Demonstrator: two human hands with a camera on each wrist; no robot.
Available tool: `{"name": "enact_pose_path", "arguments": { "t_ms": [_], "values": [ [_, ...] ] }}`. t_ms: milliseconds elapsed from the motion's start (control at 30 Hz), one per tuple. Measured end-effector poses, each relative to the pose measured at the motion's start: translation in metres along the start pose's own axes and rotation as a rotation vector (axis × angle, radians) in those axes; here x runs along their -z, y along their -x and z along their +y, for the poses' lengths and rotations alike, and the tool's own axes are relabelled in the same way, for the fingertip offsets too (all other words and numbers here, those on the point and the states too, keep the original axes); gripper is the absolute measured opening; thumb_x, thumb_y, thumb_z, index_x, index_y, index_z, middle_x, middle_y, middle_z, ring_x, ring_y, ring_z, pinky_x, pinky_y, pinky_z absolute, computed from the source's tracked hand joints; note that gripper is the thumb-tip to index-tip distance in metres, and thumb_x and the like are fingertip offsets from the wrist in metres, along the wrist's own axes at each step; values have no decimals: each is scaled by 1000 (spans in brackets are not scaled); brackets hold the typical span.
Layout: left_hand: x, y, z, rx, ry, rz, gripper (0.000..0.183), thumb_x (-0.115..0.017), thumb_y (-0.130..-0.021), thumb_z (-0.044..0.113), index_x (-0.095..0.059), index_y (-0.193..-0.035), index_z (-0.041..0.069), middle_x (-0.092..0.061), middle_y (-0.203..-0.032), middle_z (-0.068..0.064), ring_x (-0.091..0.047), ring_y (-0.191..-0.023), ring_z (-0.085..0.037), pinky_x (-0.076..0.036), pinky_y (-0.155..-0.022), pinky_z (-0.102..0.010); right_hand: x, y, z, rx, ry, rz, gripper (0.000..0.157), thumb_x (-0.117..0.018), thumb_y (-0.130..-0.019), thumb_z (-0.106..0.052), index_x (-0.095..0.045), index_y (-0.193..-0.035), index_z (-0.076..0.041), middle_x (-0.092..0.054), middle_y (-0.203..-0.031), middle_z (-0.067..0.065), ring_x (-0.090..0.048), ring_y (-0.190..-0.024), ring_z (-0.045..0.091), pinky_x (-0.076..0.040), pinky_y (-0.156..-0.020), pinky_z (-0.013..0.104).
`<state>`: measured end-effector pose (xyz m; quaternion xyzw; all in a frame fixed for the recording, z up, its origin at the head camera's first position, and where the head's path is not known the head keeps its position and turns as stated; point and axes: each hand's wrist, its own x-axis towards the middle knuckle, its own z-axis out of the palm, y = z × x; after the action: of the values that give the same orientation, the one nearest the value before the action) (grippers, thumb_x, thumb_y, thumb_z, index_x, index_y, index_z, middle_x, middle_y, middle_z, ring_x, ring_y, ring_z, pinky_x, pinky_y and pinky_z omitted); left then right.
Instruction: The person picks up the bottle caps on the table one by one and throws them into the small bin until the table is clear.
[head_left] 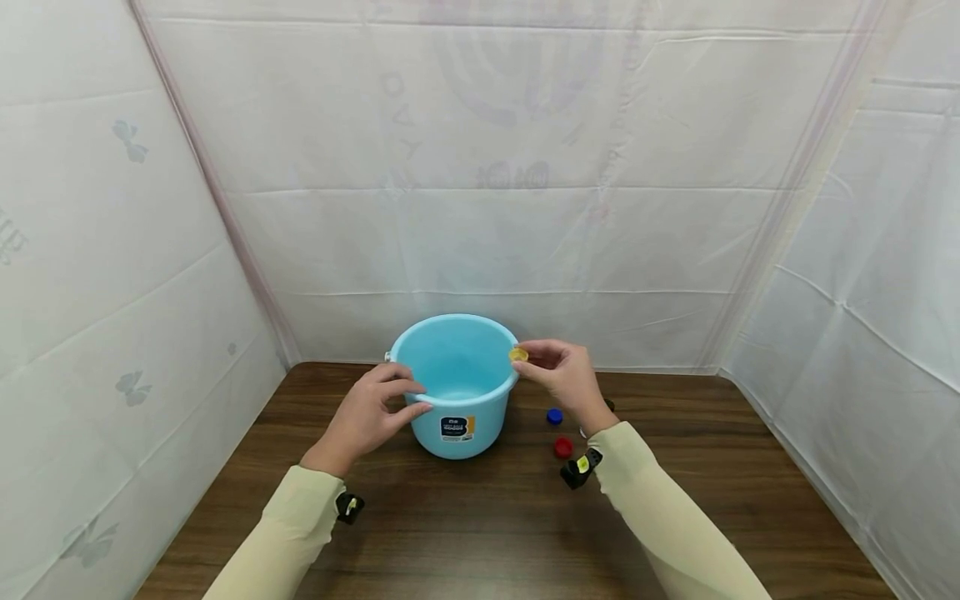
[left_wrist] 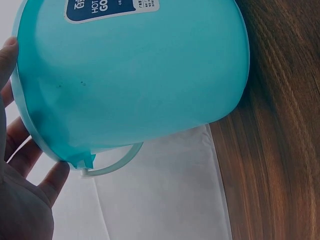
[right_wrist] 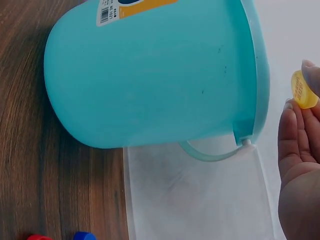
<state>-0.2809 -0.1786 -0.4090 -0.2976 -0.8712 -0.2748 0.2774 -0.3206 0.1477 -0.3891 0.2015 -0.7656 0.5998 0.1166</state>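
Observation:
A light blue bucket (head_left: 457,425) stands upright on the wooden table, its label facing me. My left hand (head_left: 372,417) grips the left front of its rim, thumb outside and fingers over the edge; the left wrist view also shows these fingers (left_wrist: 55,180) along the rim. Between thumb and fingertips, my right hand (head_left: 562,375) pinches a yellow bottle cap (head_left: 518,355) close to the right side of the rim. In the right wrist view the yellow cap (right_wrist: 302,91) is above the rim level, apart from the bucket.
A blue cap (head_left: 554,416) and a red cap (head_left: 563,447) lie on the table (head_left: 465,533) right of the bucket. Something dark and a bit of white show partly behind my right wrist. Whitish sheeting (head_left: 480,233) walls off the back and both sides.

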Motion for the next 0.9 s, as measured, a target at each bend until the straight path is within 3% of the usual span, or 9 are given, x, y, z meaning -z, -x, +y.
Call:
{"name": "enact_pose_path", "arguments": {
  "t_ms": [400,733,900],
  "values": [
    [-1,1,-2,18,12,-2,19,-89,-80,28,-81,-95,19,-66,-103,4,-59,-97,-13,-62,-80,-38,-12,-7,-7,1,-1,1,31,-84,-87,-27,-78,-113,-12,-77,-111,8,-75,-99,21,-63,-83,28],
    [0,1,-1,27,21,-6,19,-89,-80,29,-81,-95,19,-66,-104,4,-60,-98,-14,-62,-81,-40,-16,-11,-6,5,-14,-12,32,-84,-87,-26,-77,-113,-9,-77,-111,12,-74,-100,28,-62,-81,24],
    [0,1,-1,30,23,-7,18,-89,-81,29,-81,-95,20,-66,-104,5,-60,-98,-14,-62,-81,-40,-18,-13,-5,14,-17,-8,29,-84,-87,-26,-78,-112,-10,-77,-110,10,-75,-98,24,-63,-82,26]
  ]
}}
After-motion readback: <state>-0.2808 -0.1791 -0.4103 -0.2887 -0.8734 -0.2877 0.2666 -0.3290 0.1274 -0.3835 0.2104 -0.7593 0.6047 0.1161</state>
